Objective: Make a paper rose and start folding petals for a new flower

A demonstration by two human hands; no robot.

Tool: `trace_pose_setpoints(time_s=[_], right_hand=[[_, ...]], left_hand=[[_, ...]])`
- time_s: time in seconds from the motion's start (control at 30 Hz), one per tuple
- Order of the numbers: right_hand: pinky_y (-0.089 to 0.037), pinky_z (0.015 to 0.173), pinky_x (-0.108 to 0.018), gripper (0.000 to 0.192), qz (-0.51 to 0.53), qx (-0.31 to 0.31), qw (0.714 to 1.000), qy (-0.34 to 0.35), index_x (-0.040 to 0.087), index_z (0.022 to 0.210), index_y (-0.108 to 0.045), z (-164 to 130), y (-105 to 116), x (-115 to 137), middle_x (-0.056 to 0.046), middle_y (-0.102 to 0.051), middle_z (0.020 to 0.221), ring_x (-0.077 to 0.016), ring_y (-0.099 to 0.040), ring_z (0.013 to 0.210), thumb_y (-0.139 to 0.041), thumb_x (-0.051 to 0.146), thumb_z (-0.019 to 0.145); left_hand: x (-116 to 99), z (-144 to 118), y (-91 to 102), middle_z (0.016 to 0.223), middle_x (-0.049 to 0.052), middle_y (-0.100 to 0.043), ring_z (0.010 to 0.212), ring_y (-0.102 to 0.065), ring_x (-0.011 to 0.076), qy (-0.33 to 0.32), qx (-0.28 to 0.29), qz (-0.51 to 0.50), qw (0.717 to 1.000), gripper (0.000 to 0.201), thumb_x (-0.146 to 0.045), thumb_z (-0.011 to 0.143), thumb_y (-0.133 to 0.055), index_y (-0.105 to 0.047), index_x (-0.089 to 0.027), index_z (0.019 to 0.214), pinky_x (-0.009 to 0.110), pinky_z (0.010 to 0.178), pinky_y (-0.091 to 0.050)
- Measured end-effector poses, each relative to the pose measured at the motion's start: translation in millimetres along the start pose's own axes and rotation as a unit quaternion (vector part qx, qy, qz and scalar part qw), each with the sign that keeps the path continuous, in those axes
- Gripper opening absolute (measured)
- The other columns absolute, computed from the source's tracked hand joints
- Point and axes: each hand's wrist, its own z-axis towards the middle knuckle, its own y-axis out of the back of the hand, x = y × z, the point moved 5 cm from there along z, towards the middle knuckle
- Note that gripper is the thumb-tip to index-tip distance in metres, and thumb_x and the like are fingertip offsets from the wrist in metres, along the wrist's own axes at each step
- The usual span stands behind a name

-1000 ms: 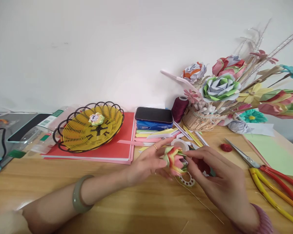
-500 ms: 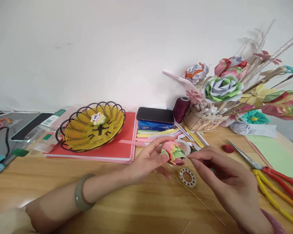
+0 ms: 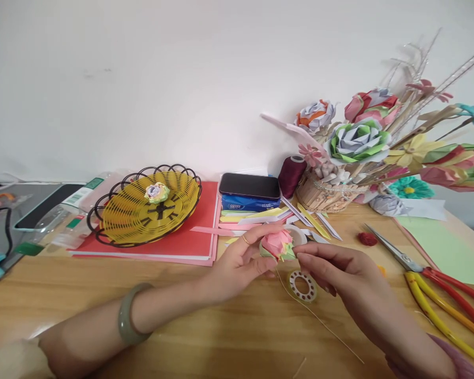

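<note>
My left hand [image 3: 237, 260] holds a small folded paper flower [image 3: 277, 243], pink with green at its base, above the wooden table [image 3: 181, 326]. A thin wire stem [image 3: 319, 323] trails from the flower down to the right across the table. My right hand [image 3: 339, 273] touches the flower's right side with thumb and forefinger pinched at its edge. A small tape roll [image 3: 301, 285] lies flat on the table just under both hands. My left wrist wears a grey-green bangle [image 3: 127, 321].
A yellow wire-rimmed basket [image 3: 142, 210] with a small paper flower [image 3: 157, 192] sits on red paper at left. A phone [image 3: 248, 186] lies on a blue tissue pack, beside a dark red thread spool [image 3: 291, 176]. Paper flower bouquet [image 3: 359, 142] stands back right. Scissors and pliers [image 3: 426, 279] lie right.
The flower has turned in my left hand so its pink petals face up and has risen slightly. My right hand has closed in on its right edge.
</note>
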Motion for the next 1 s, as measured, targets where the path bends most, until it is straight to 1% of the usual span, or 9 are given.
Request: trace_pose_setpoints(time_s=[0.13, 0.23, 0.33, 0.43, 0.53, 0.6, 0.7, 0.83, 1.0], right_hand=[[-0.031, 0.03, -0.019, 0.02, 0.014, 0.023, 1.0, -0.006, 0.02, 0.076, -0.071, 1, -1, -2, 0.002, -0.06, 0.052, -0.0076, -0.043, 0.037, -0.061, 0.037, 0.075], [-0.036, 0.034, -0.019, 0.019, -0.01, 0.009, 1.0, -0.003, 0.019, 0.073, -0.069, 1, -1, -2, 0.001, -0.062, 0.055, -0.0092, -0.048, 0.042, -0.06, 0.035, 0.075], [-0.041, 0.039, -0.02, 0.017, -0.054, -0.003, 0.999, -0.001, 0.019, 0.07, -0.064, 0, -4, -5, 0.0, -0.062, 0.057, -0.0113, -0.053, 0.047, -0.056, 0.032, 0.077], [-0.04, 0.04, -0.021, 0.014, -0.123, -0.055, 0.99, 0.031, 0.019, 0.07, -0.062, -3, -4, -6, 0.001, -0.058, 0.053, -0.0119, -0.051, 0.046, -0.053, 0.028, 0.076], [-0.038, 0.041, -0.022, 0.012, -0.147, -0.099, 0.982, 0.068, 0.019, 0.072, -0.062, -5, -2, -3, 0.001, -0.055, 0.053, -0.012, -0.048, 0.046, -0.056, 0.028, 0.075], [-0.038, 0.041, -0.022, 0.014, -0.095, -0.082, 0.991, 0.056, 0.019, 0.073, -0.064, -4, -2, -3, 0.0, -0.056, 0.056, -0.0118, -0.047, 0.048, -0.056, 0.031, 0.075], [-0.034, 0.04, -0.021, 0.018, 0.015, -0.038, 0.999, -0.006, 0.019, 0.074, -0.066, 0, -1, -5, 0.001, -0.054, 0.056, -0.0097, -0.043, 0.047, -0.058, 0.035, 0.075], [-0.024, 0.037, -0.018, 0.021, 0.125, 0.02, 0.988, -0.094, 0.018, 0.073, -0.066, 3, -5, -15, 0.004, -0.046, 0.052, -0.0058, -0.033, 0.043, -0.065, 0.038, 0.071], [-0.024, 0.039, -0.019, 0.024, 0.179, 0.053, 0.972, -0.145, 0.017, 0.073, -0.066, 2, -10, -25, 0.002, -0.053, 0.058, -0.0056, -0.035, 0.045, -0.067, 0.041, 0.069]], left_hand=[[-1, -1, -0.2, 0.138, 0.003, -0.038, 0.123, -0.038, 0.0228, -0.019, -0.007, 0.04, 0.999, 0.04, -0.021, 0.083, -0.053, -0.047, -0.032, 0.121, 0.022, 0.076, -0.05], [-2, -1, -1.1, 0.139, 0.002, -0.037, 0.129, -0.03, 0.0233, -0.047, -0.005, 0.083, 0.995, 0.042, -0.019, 0.083, -0.053, -0.047, -0.033, 0.122, 0.027, 0.084, -0.047], [-3, -3, -2.6, 0.139, 0.002, -0.037, 0.13, -0.03, 0.024, -0.075, 0.007, 0.157, 0.985, 0.044, -0.018, 0.082, -0.053, -0.047, -0.034, 0.122, 0.033, 0.089, -0.045], [-4, -4, -4.4, 0.14, 0.003, -0.034, 0.126, -0.035, 0.0242, -0.094, 0.022, 0.214, 0.972, 0.043, -0.017, 0.082, -0.052, -0.048, -0.034, 0.121, 0.034, 0.087, -0.046], [-4, -5, -3.7, 0.14, 0.003, -0.032, 0.122, -0.04, 0.0225, -0.089, 0.012, 0.195, 0.977, 0.041, -0.016, 0.083, -0.05, -0.048, -0.035, 0.12, 0.031, 0.084, -0.048], [-3, -4, -1.9, 0.138, 0.003, -0.033, 0.121, -0.041, 0.0218, -0.079, -0.008, 0.155, 0.985, 0.039, -0.017, 0.084, -0.05, -0.049, -0.035, 0.118, 0.03, 0.081, -0.049], [-3, -4, 1.0, 0.136, 0.004, -0.035, 0.122, -0.038, 0.0229, -0.071, -0.037, 0.11, 0.991, 0.036, -0.018, 0.082, -0.052, -0.05, -0.032, 0.116, 0.026, 0.076, -0.049], [-3, -3, 2.2, 0.135, 0.005, -0.036, 0.12, -0.039, 0.0229, -0.075, -0.043, 0.087, 0.992, 0.036, -0.017, 0.082, -0.054, -0.05, -0.031, 0.115, 0.023, 0.073, -0.049], [-3, -2, 1.6, 0.132, 0.002, -0.037, 0.119, -0.04, 0.0204, -0.088, -0.032, 0.079, 0.992, 0.039, -0.014, 0.082, -0.053, -0.049, -0.035, 0.115, 0.02, 0.073, -0.048]])
